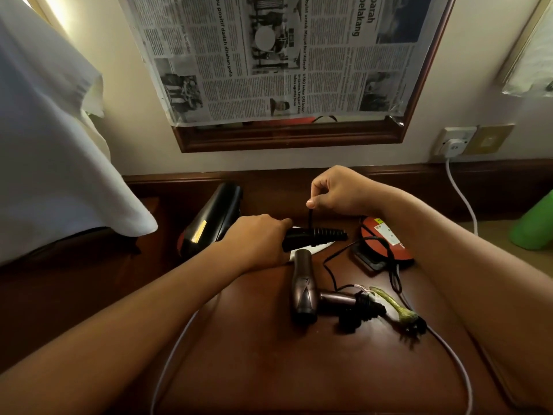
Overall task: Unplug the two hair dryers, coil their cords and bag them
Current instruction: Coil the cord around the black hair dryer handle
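Note:
A large black hair dryer (209, 220) lies on the wooden desk (269, 369) at the back left. My left hand (257, 238) grips its black handle (317, 236), which points right. My right hand (338, 190) pinches the dryer's thin black cord (310, 218) just above the handle. A smaller brown hair dryer (305, 290) lies in front, its handle pointing right and its black cord (332, 265) trailing loosely over the desk.
A round red-and-black object (386, 241) sits at the right under my right forearm. A green stone roller (395, 304) lies beside the brown dryer. A white plug (454, 146) sits in the wall socket, its white cable (460, 199) running down. White cloth (54, 145) hangs at the left.

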`<act>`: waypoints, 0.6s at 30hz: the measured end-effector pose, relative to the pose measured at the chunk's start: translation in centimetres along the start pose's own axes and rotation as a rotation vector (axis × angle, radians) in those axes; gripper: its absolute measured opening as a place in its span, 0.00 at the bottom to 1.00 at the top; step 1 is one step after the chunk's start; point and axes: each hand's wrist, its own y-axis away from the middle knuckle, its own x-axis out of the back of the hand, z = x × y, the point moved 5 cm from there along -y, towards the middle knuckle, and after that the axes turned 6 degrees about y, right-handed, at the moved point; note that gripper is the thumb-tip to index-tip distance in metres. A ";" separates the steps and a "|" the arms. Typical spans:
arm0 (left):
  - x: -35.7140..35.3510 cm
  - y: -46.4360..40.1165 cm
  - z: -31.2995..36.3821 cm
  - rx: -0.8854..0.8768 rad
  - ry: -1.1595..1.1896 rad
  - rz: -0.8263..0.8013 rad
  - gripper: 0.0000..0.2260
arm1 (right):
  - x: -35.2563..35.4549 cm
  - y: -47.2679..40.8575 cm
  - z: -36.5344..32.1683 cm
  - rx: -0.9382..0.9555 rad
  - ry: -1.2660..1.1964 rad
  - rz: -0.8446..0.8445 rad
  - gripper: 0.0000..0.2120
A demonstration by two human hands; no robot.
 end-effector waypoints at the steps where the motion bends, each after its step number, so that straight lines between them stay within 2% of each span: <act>1: -0.5 -0.1 -0.1 0.010 0.030 -0.002 0.17 | -0.2 0.1 -0.2 0.007 0.050 0.012 0.08; 5: -2.6 -0.7 -0.3 0.043 0.138 0.011 0.12 | -1.6 0.8 0.0 -0.022 0.119 0.050 0.08; 10: -3.8 -1.1 0.1 0.078 0.101 0.064 0.14 | -3.3 2.6 0.3 -0.081 0.129 0.127 0.09; 15: -4.7 -1.5 0.1 0.138 0.116 0.051 0.16 | -5.1 4.8 0.9 -0.178 -0.032 0.216 0.14; 18: -5.3 -1.7 -0.1 0.157 0.103 0.022 0.16 | -6.5 5.8 2.1 -0.244 -0.160 0.273 0.12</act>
